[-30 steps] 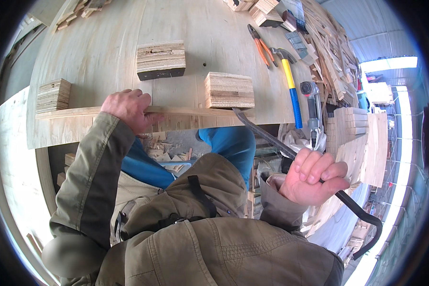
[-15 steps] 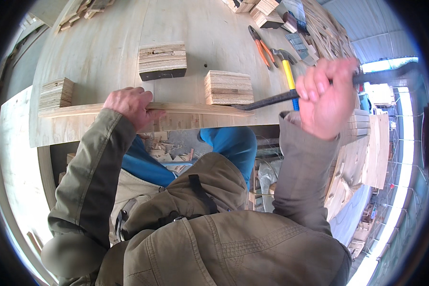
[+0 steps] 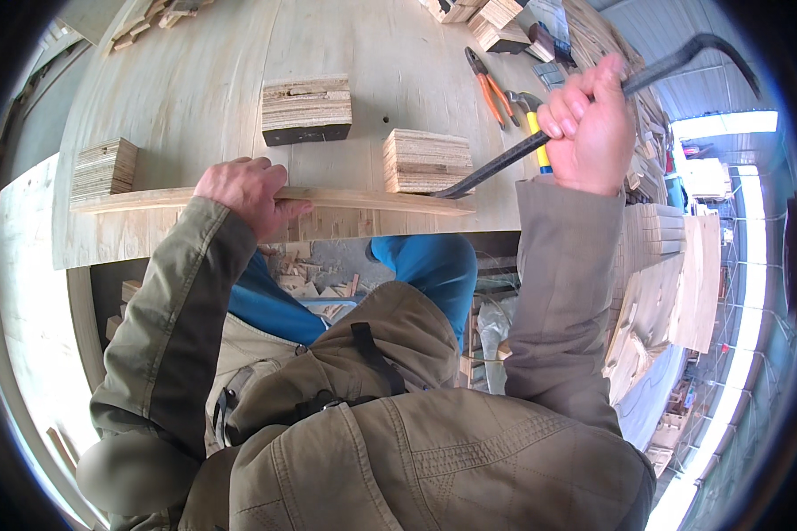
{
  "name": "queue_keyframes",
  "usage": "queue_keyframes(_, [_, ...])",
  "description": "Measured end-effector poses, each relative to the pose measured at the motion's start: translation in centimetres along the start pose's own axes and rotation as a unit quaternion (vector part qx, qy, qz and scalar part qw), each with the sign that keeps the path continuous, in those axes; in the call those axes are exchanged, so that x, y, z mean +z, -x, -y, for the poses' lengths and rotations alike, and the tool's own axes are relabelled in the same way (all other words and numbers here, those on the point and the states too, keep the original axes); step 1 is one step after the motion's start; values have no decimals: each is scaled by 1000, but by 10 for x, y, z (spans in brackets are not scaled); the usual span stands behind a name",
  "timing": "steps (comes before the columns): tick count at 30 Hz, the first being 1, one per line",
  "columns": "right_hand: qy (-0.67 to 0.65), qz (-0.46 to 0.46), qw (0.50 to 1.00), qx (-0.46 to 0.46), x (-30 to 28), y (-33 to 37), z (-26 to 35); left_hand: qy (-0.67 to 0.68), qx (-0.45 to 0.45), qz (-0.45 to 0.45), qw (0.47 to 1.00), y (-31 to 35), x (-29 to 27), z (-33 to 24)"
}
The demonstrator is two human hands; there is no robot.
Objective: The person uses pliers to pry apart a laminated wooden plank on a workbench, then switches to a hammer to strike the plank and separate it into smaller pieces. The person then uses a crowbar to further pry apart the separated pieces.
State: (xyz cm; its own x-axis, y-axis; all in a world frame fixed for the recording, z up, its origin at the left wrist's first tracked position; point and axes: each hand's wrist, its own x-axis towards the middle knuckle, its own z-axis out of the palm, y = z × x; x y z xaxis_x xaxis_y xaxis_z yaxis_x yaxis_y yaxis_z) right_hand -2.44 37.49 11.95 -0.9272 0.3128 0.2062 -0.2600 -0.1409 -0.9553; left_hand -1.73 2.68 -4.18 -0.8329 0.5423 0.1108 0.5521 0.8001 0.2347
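Note:
A long thin wooden strip (image 3: 363,200) lies along the near edge of the plywood table. My left hand (image 3: 243,193) is closed over it, thumb on the near side. My right hand (image 3: 591,128) is wrapped round a dark crowbar (image 3: 505,160), raised at the right. The bar's lower tip sits between the strip and the right laminated wood block (image 3: 428,161); its hooked end points up and away to the right. Another block (image 3: 104,168) stands behind the strip's left end. Farther back is a third block (image 3: 306,108) with a dark near face.
Orange-handled pliers (image 3: 490,87) and a hammer with a yellow and blue handle (image 3: 537,140) lie at the right of the table (image 3: 195,88). Wood pieces (image 3: 500,31) are heaped at the far right. Scraps (image 3: 305,274) litter the floor below. Stacked boards (image 3: 660,232) stand at the right.
My right hand has moved up and away from me, tilting the crowbar more steeply, its hooked end now higher. My left hand stays on the strip, nearly still.

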Motion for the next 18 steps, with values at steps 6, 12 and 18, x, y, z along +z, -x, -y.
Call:
queue_keyframes(6, [-7,-16,998,-59,-7,33,4,-4,2,-7,1000,2,4,2])
queue_keyframes(12, [-29,-22,995,-98,-9,59,4,-8,1,-4,1000,2,6,4])
queue_keyframes(18, [-71,-9,987,-144,-28,95,-8,-10,-1,1,1000,2,5,4])
